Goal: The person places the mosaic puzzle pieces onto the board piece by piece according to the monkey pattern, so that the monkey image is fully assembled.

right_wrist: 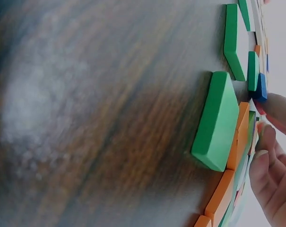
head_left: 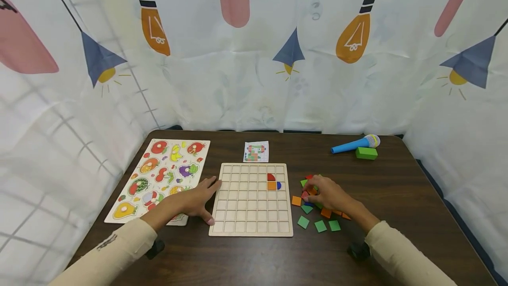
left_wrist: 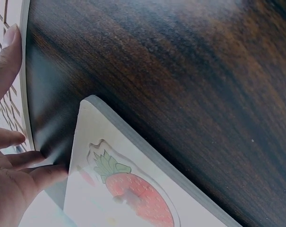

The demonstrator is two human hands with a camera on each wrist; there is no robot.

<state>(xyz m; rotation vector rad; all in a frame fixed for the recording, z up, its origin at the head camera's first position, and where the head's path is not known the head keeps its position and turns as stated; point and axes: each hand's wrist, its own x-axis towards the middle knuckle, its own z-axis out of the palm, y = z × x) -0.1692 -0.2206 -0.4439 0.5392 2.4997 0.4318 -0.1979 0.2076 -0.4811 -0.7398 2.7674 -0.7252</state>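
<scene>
A pale wooden grid board [head_left: 250, 206] lies in the middle of the table, with a red quarter-round tile [head_left: 270, 177], an orange square tile [head_left: 271, 185] and a blue half-round tile [head_left: 279, 185] in its cells. My left hand [head_left: 200, 197] rests along the board's left edge, fingers and thumb spread. Right of the board, my right hand [head_left: 329, 193] reaches into a loose pile of coloured tiles and pinches a red tile [head_left: 304, 194] between thumb and finger. The hand hides part of the pile. Green tiles [right_wrist: 217, 123] show close up in the right wrist view.
A fruit puzzle board [head_left: 135, 202] lies at the left, its corner near my left hand. Behind the grid board is a small pattern card [head_left: 256, 152]. A blue toy microphone [head_left: 349, 145] leans on a green block [head_left: 366, 153] at the back right.
</scene>
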